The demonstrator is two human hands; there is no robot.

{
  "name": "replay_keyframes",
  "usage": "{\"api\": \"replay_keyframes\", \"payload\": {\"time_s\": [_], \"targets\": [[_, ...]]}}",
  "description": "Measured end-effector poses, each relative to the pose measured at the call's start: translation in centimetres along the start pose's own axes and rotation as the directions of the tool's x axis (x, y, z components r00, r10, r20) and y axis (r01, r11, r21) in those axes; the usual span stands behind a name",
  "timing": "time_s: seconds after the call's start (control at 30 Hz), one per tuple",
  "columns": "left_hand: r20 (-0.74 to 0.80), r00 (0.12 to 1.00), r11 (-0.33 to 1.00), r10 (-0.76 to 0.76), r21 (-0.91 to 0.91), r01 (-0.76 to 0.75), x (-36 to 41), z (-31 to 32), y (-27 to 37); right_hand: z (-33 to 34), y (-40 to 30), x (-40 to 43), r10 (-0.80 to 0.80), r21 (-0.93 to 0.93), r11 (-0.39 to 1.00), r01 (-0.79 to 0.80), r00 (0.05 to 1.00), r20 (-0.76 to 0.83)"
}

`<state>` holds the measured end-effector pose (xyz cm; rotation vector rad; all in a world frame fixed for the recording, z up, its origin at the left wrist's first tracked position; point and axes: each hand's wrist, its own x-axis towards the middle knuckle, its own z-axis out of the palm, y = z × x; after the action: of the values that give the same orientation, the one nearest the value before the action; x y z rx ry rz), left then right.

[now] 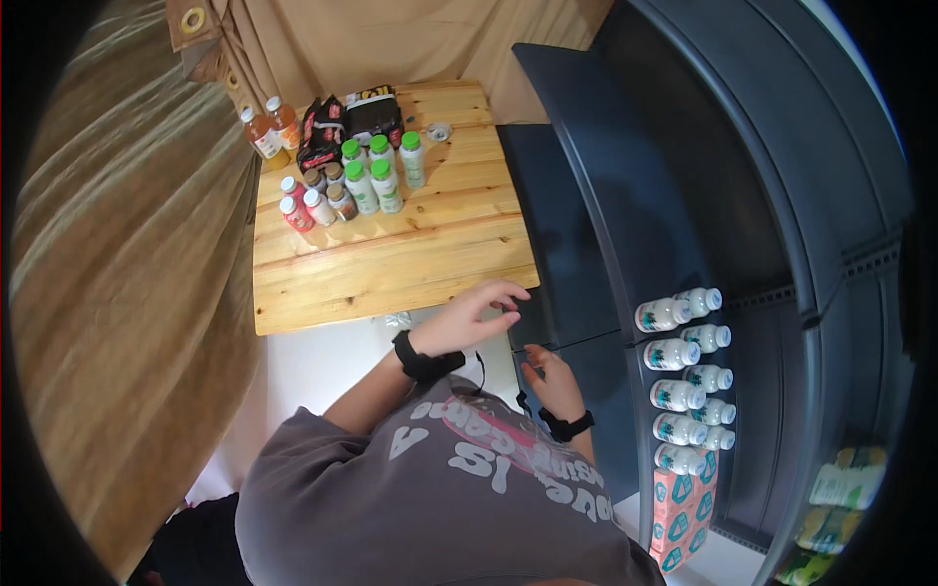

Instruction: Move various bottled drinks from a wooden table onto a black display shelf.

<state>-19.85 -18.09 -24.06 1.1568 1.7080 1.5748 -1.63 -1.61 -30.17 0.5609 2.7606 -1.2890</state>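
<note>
My left hand (473, 315) is held over the front right corner of a wooden table (454, 242), with the thumb apart from the bent fingers and nothing in it. Lower and to the right, my right hand (555, 379) is in front of the dark shelf unit, also holding nothing, fingers apart. Both wrists wear black bands. On the shelf to the right stand two rows of white bottles (663, 315) with pale caps. Green-capped white bottles (386, 187) are grouped at the back left of the table.
Small pink bottles (297, 214), brown-capped bottles (341, 201), orange drink bottles (265, 139) and black packages (374, 113) share the table. A clear roll of tape (440, 132) lies behind them. Pink patterned cartons (683, 513) stand at the shelf's near end. Tan curtains (132, 293) hang left.
</note>
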Motion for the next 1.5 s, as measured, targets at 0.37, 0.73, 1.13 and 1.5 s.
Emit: {"api": "replay_keyframes", "payload": {"time_s": [0.37, 0.73, 1.13, 1.5], "targets": [[-0.312, 0.909, 0.951, -0.277, 0.046, 0.306, -0.2, -16.0, -11.5, 10.0, -0.9, 13.8, 0.023, 0.108, 0.993, -0.043, 0.983, 0.181], [-0.349, 0.860, 0.890, -0.373, 0.128, 0.438, -2.8, -25.1, -12.6, 11.5, -9.2, 30.3, -0.216, 0.120, 0.970, 0.209, 0.976, 0.042], [-0.650, 0.662, 0.818, -0.373, 0.106, 0.565, -8.0, -23.9, -10.6, 12.3, -13.4, 47.8, -0.339, -0.343, 0.887, 0.311, 0.940, -0.025], [-0.713, 0.493, 0.781, -0.498, -0.121, 0.613, -10.2, -17.8, -10.1, 10.0, -12.8, 47.4, -0.467, -0.300, 0.827, 0.475, 0.878, 0.103]]}}
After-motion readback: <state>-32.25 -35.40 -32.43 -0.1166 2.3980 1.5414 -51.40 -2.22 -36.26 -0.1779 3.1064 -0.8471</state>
